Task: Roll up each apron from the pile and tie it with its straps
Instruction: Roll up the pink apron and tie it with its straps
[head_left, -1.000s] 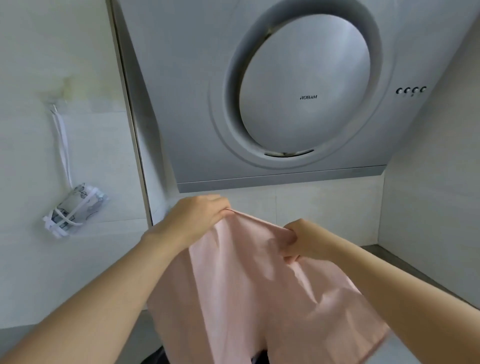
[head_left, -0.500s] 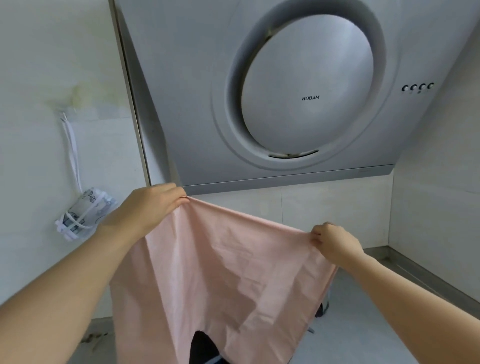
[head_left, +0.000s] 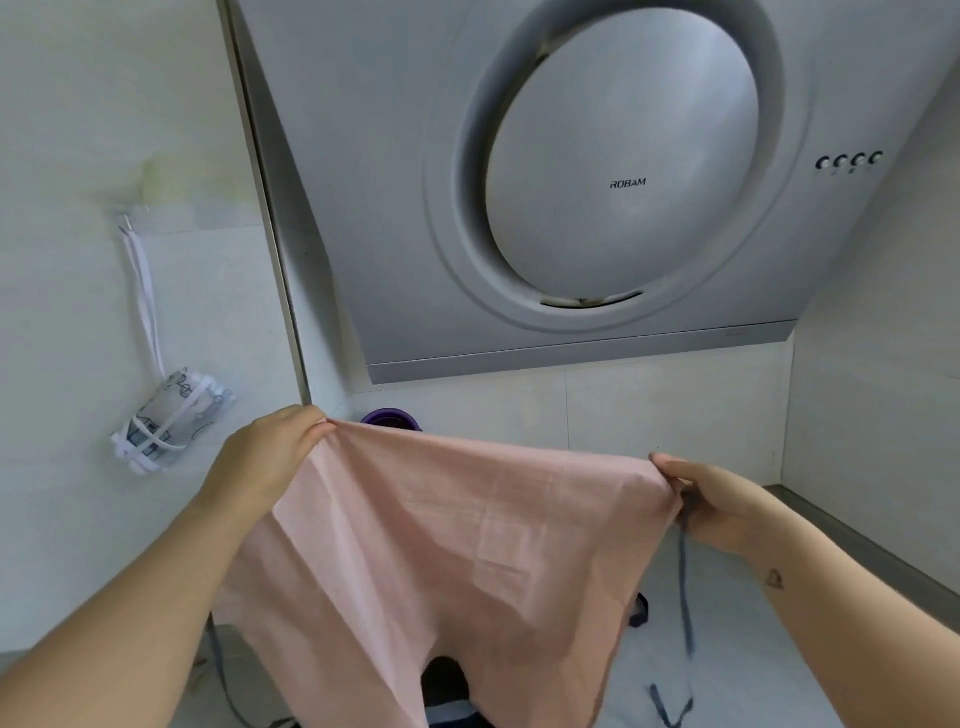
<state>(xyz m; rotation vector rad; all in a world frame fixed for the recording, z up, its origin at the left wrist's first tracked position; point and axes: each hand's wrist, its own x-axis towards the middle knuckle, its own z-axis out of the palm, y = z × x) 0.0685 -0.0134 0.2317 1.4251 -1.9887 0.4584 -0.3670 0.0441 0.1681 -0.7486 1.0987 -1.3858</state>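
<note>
1. Far left on the wall hangs a rolled bundle (head_left: 171, 421) bound with white straps, dangling from a hook by a long loop. I judge it to be an apron already rolled and hung out of the way.
2. My left hand (head_left: 265, 457) is raised, its fingers (head_left: 319, 428) curled tight on the top left corner of the pink apron (head_left: 457, 545). I hold it high so the cloth hangs clear and opens out.
3. The apron is in the air between my two hands, above the counter (head_left: 753, 649). Its top edge sags a little and the body drapes down towards me. A purple rim (head_left: 390, 418) peeks over that edge from behind. Dark cloth (head_left: 447, 686) shows under the hem, perhaps the pile, though I cannot tell.
4. The range hood (head_left: 597, 182) fills the wall beyond and touches nothing.
5. My right hand (head_left: 711, 504) sits lower, its fingers (head_left: 670, 462) pinching the opposite corner where a grey strap (head_left: 684, 587) comes off. The strap hangs loose down to the counter.
6. Holding both corners apart stretches the cloth flat and shows me where the straps are. Next I expect to lay it on the counter and roll it, with the straps left free for tying
</note>
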